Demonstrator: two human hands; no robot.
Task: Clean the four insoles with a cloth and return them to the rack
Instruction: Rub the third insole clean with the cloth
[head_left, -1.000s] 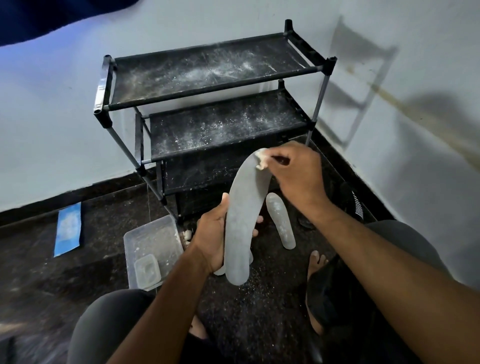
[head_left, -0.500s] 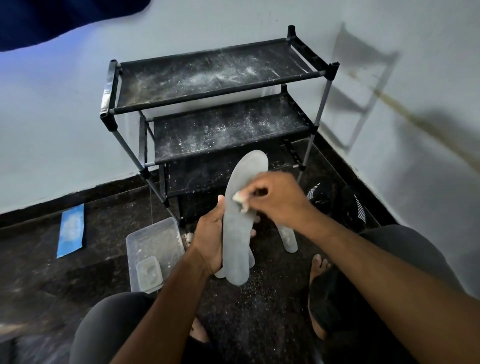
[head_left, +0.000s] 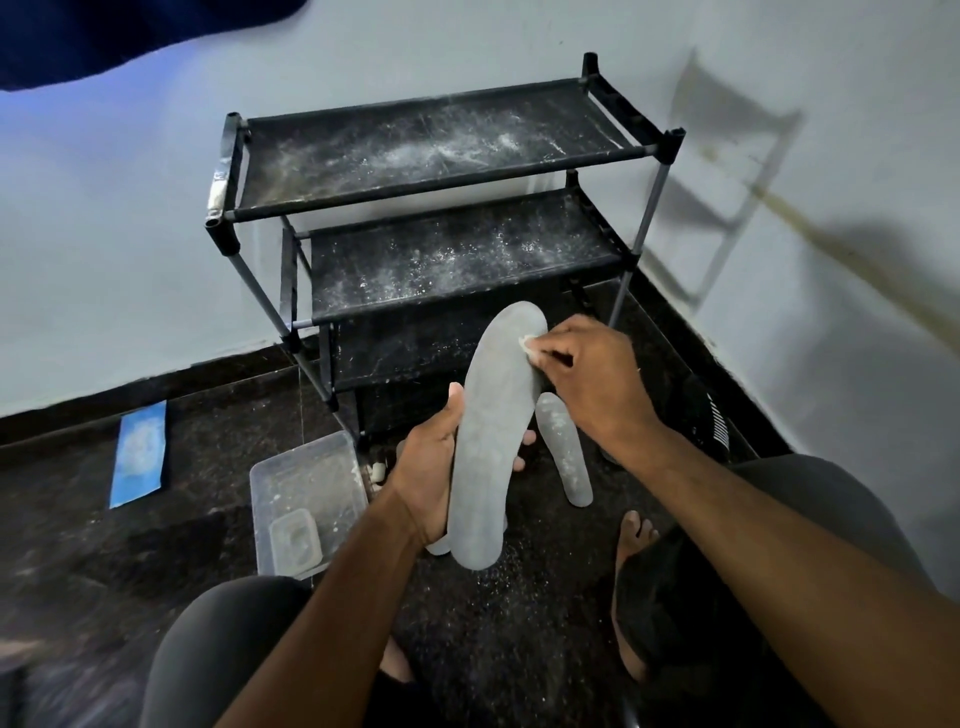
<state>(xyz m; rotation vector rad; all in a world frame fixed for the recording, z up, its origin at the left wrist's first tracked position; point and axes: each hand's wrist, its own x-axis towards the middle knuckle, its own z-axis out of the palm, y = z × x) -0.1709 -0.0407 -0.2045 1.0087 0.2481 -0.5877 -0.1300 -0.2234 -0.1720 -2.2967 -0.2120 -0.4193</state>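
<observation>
Here a person crouches on a dark floor (head_left: 519, 634) in front of a black three-shelf rack (head_left: 441, 156) set in the corner of the room. The left hand (head_left: 431, 483) grips a grey insole (head_left: 491, 441) around its middle, thumb on the near-left edge and fingertips showing past the right edge, holding it upright with the toe pointing away toward the rack. The right hand (head_left: 592, 374) pinches a small white cloth (head_left: 529, 345) and presses it against the right edge of the insole near the toe.

A second insole (head_left: 563, 449), speckled with white powder, lies flat on the floor just right of the held one. The end of another pale piece (head_left: 439, 545) peeks out beneath the left hand; it may be a third insole, but I cannot tell. No fourth is visible. To the left, near the rack's foot, sits a clear plastic tub (head_left: 306, 483) dusted white, and farther left a blue card (head_left: 139, 452) lies on the floor.

All rack shelves hold only powder, so no insole has been returned. The job looks to be early or midway: one insole under the cloth, at least one dusty one waiting.

No brand, label or readable writing shows on anything.
</observation>
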